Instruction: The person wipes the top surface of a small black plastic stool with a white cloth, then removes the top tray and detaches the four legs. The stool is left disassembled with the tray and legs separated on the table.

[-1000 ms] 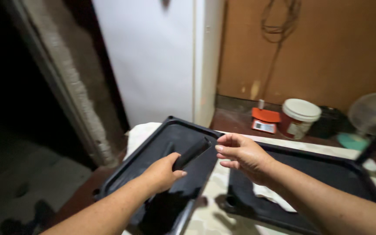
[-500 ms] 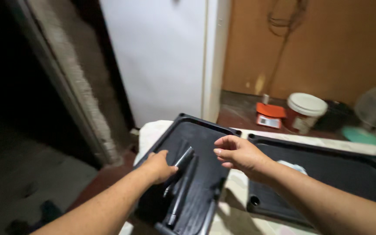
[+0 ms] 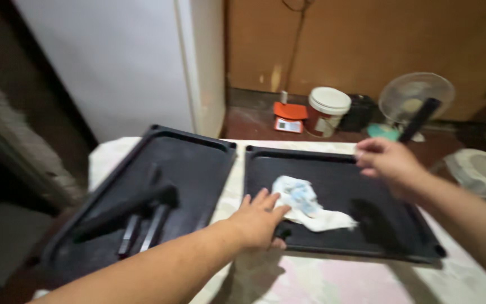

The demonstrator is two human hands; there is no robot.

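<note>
On the left tray (image 3: 198,155), dark bars (image 3: 142,217) lying loose. Left hand (image 3: 257,219) spread open, reaching onto the crumpled cloth (image 3: 305,202) in the right tray (image 3: 333,163). Right hand (image 3: 386,160) pinching a black stick (image 3: 417,118). Next, likely: closing fingers on cloth.

I count two black trays (image 3: 333,169) side by side on the table, one crumpled white cloth (image 3: 305,202), and three dark rods (image 3: 136,217) in the left tray. On the floor behind: one white-lidded bucket (image 3: 327,110), one orange scale (image 3: 289,115), one fan (image 3: 414,98).
</note>
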